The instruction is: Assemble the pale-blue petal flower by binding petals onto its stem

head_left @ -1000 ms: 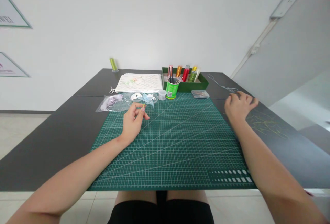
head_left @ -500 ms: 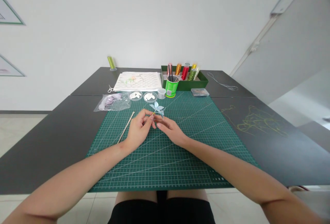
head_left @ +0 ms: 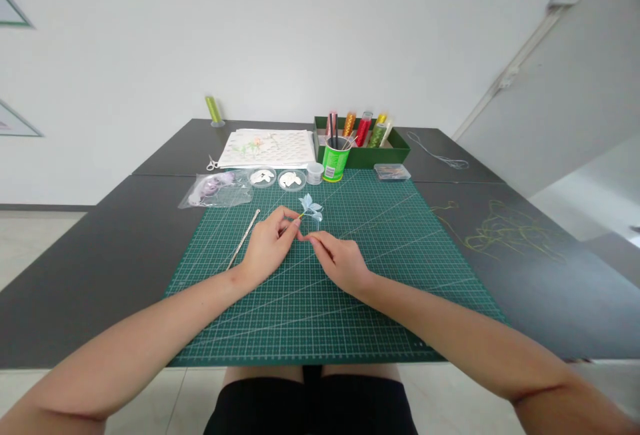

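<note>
A small pale blue artificial flower (head_left: 311,207) with a thin yellowish stem stands up from my left hand (head_left: 273,238), whose thumb and fingers are closed on the stem. Just to the right, my right hand (head_left: 343,261) is closed in a pinch near the left fingertips. A faint thin strand seems to run from below the petals toward that pinch, but what the right fingers hold is too small to make out. Both hands are over the green cutting mat (head_left: 320,328). Left of my left hand lies a slim light-coloured stick (head_left: 243,239).
Behind the hands stand a green can (head_left: 335,161) with tools, a lidded tub (head_left: 315,173) and dishes of white pieces (head_left: 292,180). A plastic bag (head_left: 217,188), small scissors (head_left: 213,163), paper sheets (head_left: 267,148), a box of thread spools (head_left: 395,155) and loose yellow-green thread (head_left: 510,231) surround the mat.
My right hand has drawn slightly right, and its fingers have closed into a pinch. The flower has tilted a little to the right, still in my left hand. The view has shifted slightly.
</note>
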`<state>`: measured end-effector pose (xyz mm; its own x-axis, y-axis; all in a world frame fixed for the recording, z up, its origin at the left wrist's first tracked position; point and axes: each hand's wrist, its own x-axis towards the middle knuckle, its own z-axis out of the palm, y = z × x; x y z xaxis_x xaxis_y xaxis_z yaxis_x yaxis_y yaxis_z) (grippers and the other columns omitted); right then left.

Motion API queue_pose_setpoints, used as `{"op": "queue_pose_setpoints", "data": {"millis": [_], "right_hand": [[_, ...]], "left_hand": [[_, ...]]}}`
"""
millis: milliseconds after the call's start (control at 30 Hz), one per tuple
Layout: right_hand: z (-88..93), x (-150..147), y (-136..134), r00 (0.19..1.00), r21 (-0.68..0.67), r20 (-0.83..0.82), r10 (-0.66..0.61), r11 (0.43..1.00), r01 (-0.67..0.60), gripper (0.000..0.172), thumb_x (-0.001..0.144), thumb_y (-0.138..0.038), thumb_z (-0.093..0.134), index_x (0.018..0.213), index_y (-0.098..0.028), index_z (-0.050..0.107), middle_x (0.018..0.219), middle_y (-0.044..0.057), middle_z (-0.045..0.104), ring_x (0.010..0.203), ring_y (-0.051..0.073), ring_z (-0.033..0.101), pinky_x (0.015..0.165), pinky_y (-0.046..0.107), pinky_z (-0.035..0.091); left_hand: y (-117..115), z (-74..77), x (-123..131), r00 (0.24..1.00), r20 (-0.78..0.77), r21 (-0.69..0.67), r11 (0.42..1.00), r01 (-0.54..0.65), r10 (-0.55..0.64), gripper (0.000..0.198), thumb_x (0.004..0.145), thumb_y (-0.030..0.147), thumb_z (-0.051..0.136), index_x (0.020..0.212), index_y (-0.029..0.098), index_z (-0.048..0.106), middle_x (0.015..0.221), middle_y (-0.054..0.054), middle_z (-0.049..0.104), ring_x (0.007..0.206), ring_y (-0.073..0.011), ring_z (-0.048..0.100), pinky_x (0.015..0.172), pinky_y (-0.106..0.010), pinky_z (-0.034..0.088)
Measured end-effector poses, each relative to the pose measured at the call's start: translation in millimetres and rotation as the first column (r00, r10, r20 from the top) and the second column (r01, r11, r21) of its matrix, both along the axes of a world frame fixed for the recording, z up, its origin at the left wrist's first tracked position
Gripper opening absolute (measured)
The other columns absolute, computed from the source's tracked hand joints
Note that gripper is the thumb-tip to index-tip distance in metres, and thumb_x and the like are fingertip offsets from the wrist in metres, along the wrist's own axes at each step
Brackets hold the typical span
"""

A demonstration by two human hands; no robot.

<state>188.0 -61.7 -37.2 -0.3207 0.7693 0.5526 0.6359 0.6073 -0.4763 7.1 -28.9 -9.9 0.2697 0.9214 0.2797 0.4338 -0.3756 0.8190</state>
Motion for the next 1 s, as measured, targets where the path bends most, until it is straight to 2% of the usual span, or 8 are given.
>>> {"op": "queue_pose_setpoints", "data": {"millis": [67, 200, 400, 500, 633, 767, 900, 1000], "right_hand": [[1.4, 8.9, 0.8, 0.990, 0.222, 0.136, -0.031, 0.975, -0.001, 0.026, 0.102, -0.023, 0.044, 0.107, -0.018, 0.069, 0.077, 0.001, 0.075, 0.054, 0.009, 0.062, 0.053, 0.023, 0.044], [13.3, 28.0, 4.9, 0.956, 0.532, 0.279, -0.094, 0.844, -0.072, 0.019, 0.096, -0.014, 0.055, 0.109, -0.019, 0.068, 0.061, -0.003, 0.067, 0.052, 0.009, 0.059, 0.053, 0.025, 0.042], [41.5, 42.2, 6.0, 0.928, 0.679, 0.366, -0.071, 0.703, -0.214, 0.021, 0.094, -0.011, 0.059, 0.112, -0.018, 0.065, 0.056, -0.005, 0.055, 0.049, 0.008, 0.049, 0.049, 0.026, 0.035], [48.5, 43.6, 4.6, 0.927, 0.697, 0.370, -0.062, 0.678, -0.233, 0.019, 0.094, -0.010, 0.059, 0.109, -0.018, 0.066, 0.057, -0.005, 0.053, 0.051, 0.008, 0.047, 0.049, 0.026, 0.034], [48.4, 44.6, 5.4, 0.933, 0.655, 0.360, -0.009, 0.714, -0.246, 0.013, 0.093, -0.010, 0.059, 0.103, -0.015, 0.067, 0.059, -0.004, 0.055, 0.053, 0.009, 0.049, 0.051, 0.025, 0.037], [44.6, 44.8, 10.3, 0.944, 0.529, 0.328, 0.039, 0.820, -0.218, 0.012, 0.096, -0.016, 0.058, 0.092, -0.016, 0.070, 0.064, -0.001, 0.063, 0.057, 0.009, 0.055, 0.055, 0.023, 0.041], [45.8, 46.0, 15.1, 0.977, 0.236, 0.169, 0.132, 0.957, -0.170, 0.019, 0.097, -0.025, 0.057, 0.089, -0.016, 0.073, 0.070, 0.001, 0.070, 0.058, 0.008, 0.058, 0.057, 0.020, 0.042], [50.0, 48.1, 17.9, 0.989, -0.077, 0.014, 0.149, 0.986, -0.148, 0.023, 0.093, -0.034, 0.062, 0.085, -0.018, 0.076, 0.057, -0.002, 0.061, 0.047, 0.007, 0.045, 0.050, 0.022, 0.034]], "left_hand": [[1.3, 0.1, -0.3, 1.000, -0.029, -0.002, 1.000, -0.008, 0.008, 0.014, 0.095, 0.034, 0.051, 0.093, 0.022, 0.057, 0.070, 0.004, 0.073, 0.043, -0.0117, 0.049, 0.050, -0.024, 0.035], [1.4, 2.4, 0.0, 0.996, -0.088, 0.011, 1.000, 0.011, -0.010, 0.014, 0.094, 0.032, 0.054, 0.086, 0.022, 0.058, 0.070, 0.004, 0.074, 0.049, -0.0125, 0.056, 0.053, -0.024, 0.038], [-4.8, -1.8, -1.9, 0.943, -0.327, 0.175, 0.977, 0.125, -0.062, 0.012, 0.094, 0.030, 0.055, 0.088, 0.024, 0.062, 0.073, 0.004, 0.072, 0.056, -0.0132, 0.062, 0.053, -0.023, 0.035], [-10.1, -6.0, -2.6, 0.887, -0.457, 0.303, 0.927, 0.222, -0.063, 0.016, 0.098, 0.032, 0.051, 0.090, 0.024, 0.063, 0.070, 0.003, 0.070, 0.057, -0.0140, 0.061, 0.053, -0.024, 0.034], [-18.9, -5.5, -0.9, 0.823, -0.558, 0.395, 0.837, 0.379, -0.109, 0.025, 0.100, 0.030, 0.045, 0.083, 0.023, 0.062, 0.064, 0.001, 0.065, 0.057, -0.0147, 0.060, 0.055, -0.026, 0.036], [-25.5, -1.9, 0.9, 0.760, -0.638, 0.447, 0.743, 0.498, -0.125, 0.024, 0.098, 0.021, 0.045, 0.081, 0.021, 0.062, 0.064, 0.000, 0.064, 0.056, -0.0136, 0.059, 0.054, -0.026, 0.039], [-26.9, 4.4, -0.1, 0.722, -0.690, 0.571, 0.575, 0.585, -0.050, 0.021, 0.097, 0.015, 0.045, 0.087, 0.022, 0.063, 0.067, 0.001, 0.068, 0.058, -0.0116, 0.060, 0.054, -0.026, 0.039], [-28.5, 13.1, -2.0, 0.732, -0.680, 0.675, 0.412, 0.612, 0.026, 0.020, 0.099, 0.015, 0.045, 0.091, 0.020, 0.063, 0.068, 0.003, 0.069, 0.058, -0.0089, 0.060, 0.052, -0.025, 0.037]]}}
